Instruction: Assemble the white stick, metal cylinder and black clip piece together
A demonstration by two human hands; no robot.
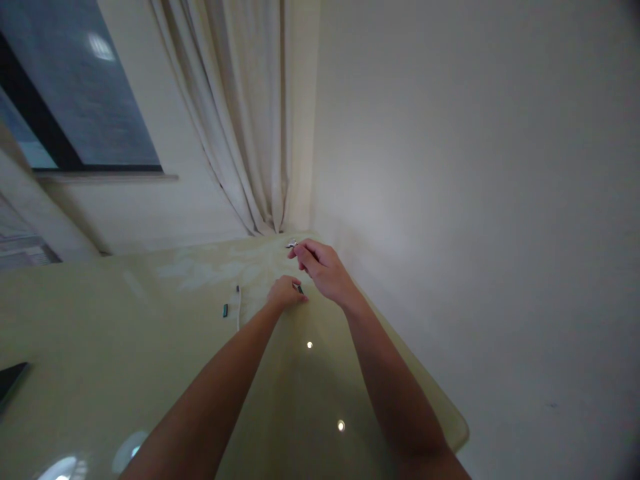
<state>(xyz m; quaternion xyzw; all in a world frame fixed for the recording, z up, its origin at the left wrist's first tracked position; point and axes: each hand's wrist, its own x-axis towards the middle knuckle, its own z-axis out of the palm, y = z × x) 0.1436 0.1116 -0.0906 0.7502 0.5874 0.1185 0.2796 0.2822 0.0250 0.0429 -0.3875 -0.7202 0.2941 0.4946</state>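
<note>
My left hand (286,292) rests low over the glossy tabletop (170,360), its fingers around a small dark object (299,289). Just above and to the right, my right hand (319,263) pinches a small shiny metallic piece (291,245) between thumb and fingers, near the table's far corner. What exactly the metallic piece is cannot be made out. Left of my left hand, a thin white stick or cable (239,310) with a dark tip lies on the table, beside a small dark green block (225,311).
A dark flat object (11,381) sits at the table's left edge. Beyond the table hang pale curtains (250,120) beside a window (100,87). A plain wall (450,187) runs along the right side. Lights reflect in the tabletop.
</note>
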